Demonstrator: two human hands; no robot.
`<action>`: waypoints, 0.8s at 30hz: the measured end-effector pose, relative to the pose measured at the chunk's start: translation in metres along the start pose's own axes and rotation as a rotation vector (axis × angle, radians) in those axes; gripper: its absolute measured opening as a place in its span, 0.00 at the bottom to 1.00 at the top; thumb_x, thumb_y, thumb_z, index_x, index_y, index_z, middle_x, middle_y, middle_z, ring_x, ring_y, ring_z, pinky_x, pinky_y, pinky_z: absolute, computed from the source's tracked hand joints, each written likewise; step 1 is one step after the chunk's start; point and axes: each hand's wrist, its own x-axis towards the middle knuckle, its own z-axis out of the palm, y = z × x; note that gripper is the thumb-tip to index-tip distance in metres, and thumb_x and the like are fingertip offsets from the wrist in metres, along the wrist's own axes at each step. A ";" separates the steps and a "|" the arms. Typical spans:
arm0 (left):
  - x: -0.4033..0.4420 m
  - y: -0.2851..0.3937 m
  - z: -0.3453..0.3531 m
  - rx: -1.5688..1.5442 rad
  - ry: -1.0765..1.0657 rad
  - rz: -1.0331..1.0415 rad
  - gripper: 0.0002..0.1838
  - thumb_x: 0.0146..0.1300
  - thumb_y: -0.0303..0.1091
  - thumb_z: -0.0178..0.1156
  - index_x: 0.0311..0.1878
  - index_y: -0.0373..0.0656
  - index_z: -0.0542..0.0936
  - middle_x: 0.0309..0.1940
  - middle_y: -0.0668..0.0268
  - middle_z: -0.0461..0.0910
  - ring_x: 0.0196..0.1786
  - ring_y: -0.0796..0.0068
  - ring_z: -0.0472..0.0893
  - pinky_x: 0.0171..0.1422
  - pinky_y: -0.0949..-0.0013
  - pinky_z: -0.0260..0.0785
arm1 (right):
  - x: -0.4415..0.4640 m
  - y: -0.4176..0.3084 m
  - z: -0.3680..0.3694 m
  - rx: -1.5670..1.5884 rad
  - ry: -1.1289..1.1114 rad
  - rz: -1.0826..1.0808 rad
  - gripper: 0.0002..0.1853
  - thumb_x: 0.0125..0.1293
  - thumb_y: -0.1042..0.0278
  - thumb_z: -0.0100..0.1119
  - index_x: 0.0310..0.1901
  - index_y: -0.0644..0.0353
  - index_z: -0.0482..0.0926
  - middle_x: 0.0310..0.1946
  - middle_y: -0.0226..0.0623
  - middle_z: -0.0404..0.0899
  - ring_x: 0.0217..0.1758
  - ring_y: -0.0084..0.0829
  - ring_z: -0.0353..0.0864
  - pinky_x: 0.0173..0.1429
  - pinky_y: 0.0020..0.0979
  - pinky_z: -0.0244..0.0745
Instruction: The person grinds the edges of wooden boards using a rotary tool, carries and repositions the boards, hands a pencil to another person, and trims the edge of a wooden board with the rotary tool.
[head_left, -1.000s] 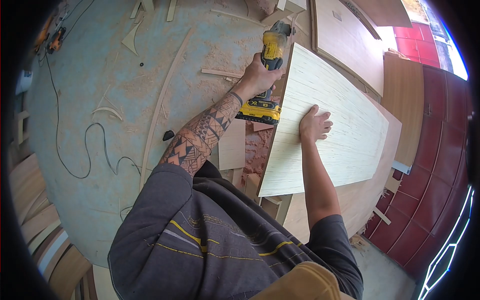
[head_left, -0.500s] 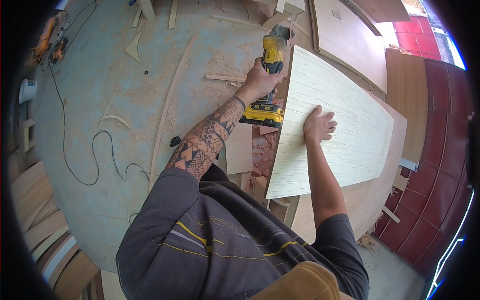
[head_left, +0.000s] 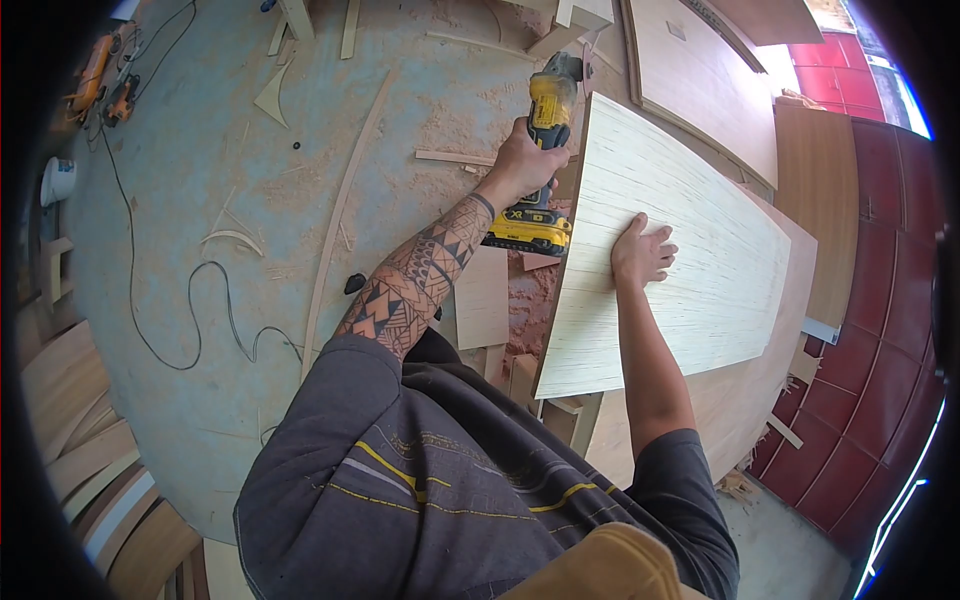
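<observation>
Power tool [head_left: 550, 110] beside the pale board's [head_left: 705, 270] edge, left hand [head_left: 524, 166] wrapped firmly round its slim middle!
Rigid, probably battery-heavy, so that narrow waist suits; right hand [head_left: 641, 256] rests spread on the board, clasping nothing.

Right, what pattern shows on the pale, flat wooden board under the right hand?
The board has thin, dark, roughly parallel streaks; see the head view.
</observation>
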 end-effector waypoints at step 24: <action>-0.002 0.001 -0.002 0.000 -0.021 -0.012 0.32 0.66 0.33 0.70 0.68 0.34 0.66 0.38 0.62 0.83 0.28 0.73 0.86 0.29 0.65 0.84 | -0.005 -0.005 -0.008 -0.007 -0.042 0.003 0.49 0.85 0.28 0.35 0.90 0.61 0.46 0.89 0.70 0.40 0.93 0.64 0.39 0.91 0.67 0.38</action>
